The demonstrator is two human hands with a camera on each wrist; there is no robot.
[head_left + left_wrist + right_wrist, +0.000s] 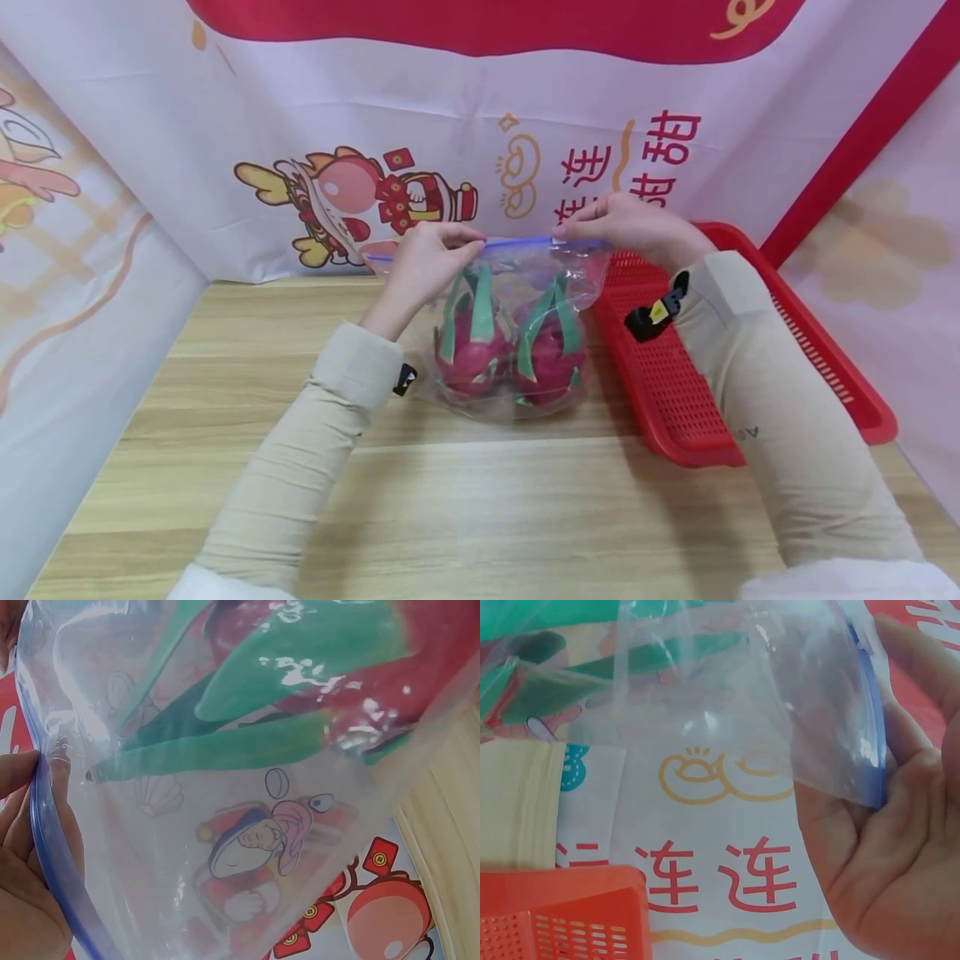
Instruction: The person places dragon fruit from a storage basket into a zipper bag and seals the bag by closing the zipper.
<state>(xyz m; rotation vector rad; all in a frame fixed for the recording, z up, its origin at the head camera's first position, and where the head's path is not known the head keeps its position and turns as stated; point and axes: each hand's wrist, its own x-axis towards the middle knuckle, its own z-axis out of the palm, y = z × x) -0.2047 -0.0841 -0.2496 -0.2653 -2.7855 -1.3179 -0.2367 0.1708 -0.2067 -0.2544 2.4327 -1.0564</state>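
Two red dragon fruits with green leafy tips, the left one (472,350) and the right one (551,358), stand side by side inside a clear zip bag (517,408) on the table. A blue zip strip (517,242) runs along the bag's top. My left hand (435,258) pinches this strip near its middle between thumb and fingers. At the strip's right part, my right hand (626,225) pinches a small whitish slider (558,240). Printed cartoon figures (244,851) show on or through the plastic in the left wrist view.
A red plastic basket (637,400) with a perforated bottom stands right of the bag, under my right forearm. The wooden table (465,508) ends at a printed cloth backdrop (420,108). More printed cloth hangs at the left and right sides.
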